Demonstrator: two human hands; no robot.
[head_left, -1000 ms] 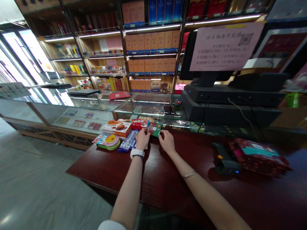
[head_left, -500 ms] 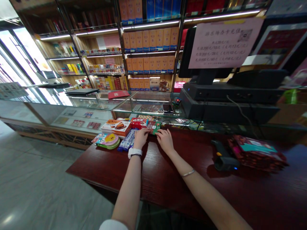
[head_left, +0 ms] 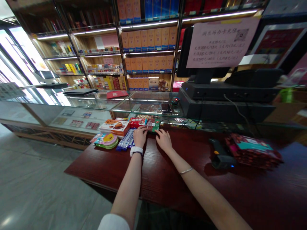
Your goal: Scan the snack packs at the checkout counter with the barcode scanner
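Observation:
A green and dark red packet [head_left: 153, 125] lies at the back of the dark red tabletop. My left hand [head_left: 140, 136] touches its left front edge with bent fingers. At its right front edge rest the fingertips of my right hand [head_left: 164, 140], the fingers apart. Left of the packet is a red package [head_left: 137, 122], and beside it an orange and white box [head_left: 116, 126]. Blue and white packets [head_left: 126, 140] lie just left of my left hand. Round green and yellow items [head_left: 107, 140] sit at the table's left end.
On the right are a black scanner [head_left: 222, 156] and a stack of dark red packages [head_left: 254, 150]. Behind the table stands a glass counter [head_left: 144, 99] with a phone [head_left: 166, 108], and a monitor [head_left: 182, 60] bearing a pink paper sign.
Both hands have shifted slightly on the green and dark red packet, and more of its surface shows between them. The whole view has moved a little.

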